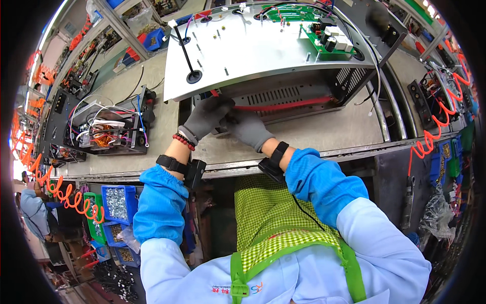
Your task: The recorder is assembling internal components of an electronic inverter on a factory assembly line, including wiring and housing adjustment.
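My left hand [206, 117], in a dark grey glove, is closed round a red cable [283, 106] at the front of a metal chassis [283, 96]. The cable stretches rightward from my fingers across the chassis opening, and a short red piece shows above the hand. Close against the left, my gloved right hand [247, 130] has its fingers curled inward; what they pinch is hidden. Over the opening lies a white metal panel [243, 55] with upright studs and a black cable through a grommet. A green circuit board [329, 48] sits at its right.
On the left of the metal bench [223, 152] stands another open chassis [109, 126] full of wires. Metal rollers [387, 114] lie to the right. Blue bins of small hardware [119, 202] hang below left. Orange coiled hoses [430, 137] hang on both sides, and a person [38, 210] is far left.
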A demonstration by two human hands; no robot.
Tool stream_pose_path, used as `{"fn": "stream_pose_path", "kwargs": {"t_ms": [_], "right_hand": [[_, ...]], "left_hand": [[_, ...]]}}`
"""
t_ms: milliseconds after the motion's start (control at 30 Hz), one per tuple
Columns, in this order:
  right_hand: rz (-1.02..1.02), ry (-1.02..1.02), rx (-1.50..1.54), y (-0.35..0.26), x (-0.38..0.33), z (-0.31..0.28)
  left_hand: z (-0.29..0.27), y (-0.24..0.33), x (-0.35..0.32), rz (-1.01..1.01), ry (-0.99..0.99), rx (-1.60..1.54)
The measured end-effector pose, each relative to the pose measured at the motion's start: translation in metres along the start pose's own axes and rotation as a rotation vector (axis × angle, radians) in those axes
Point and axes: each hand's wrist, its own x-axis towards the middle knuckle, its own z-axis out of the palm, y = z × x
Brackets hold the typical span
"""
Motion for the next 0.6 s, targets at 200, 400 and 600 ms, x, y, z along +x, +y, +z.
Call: {"fn": "stream_pose_path", "kwargs": {"t_ms": [200,400,600], "right_hand": [[-0.092,0.075,-0.222,-0.001,0.000,-0.010],[-0.028,-0.033,-0.231,0.010,-0.001,-0.025],[-0.193,-0.055,-0.498,0.025,-0.018,-0.003]], "left_hand": [[0.003,0.005,-0.004,-0.010,0.045,-0.151],[0.005,0.007,0.010,0.051,0.011,-0.117],[-0.004,-0.007,0.011,-0.040,-0.020,-0.053]]}}
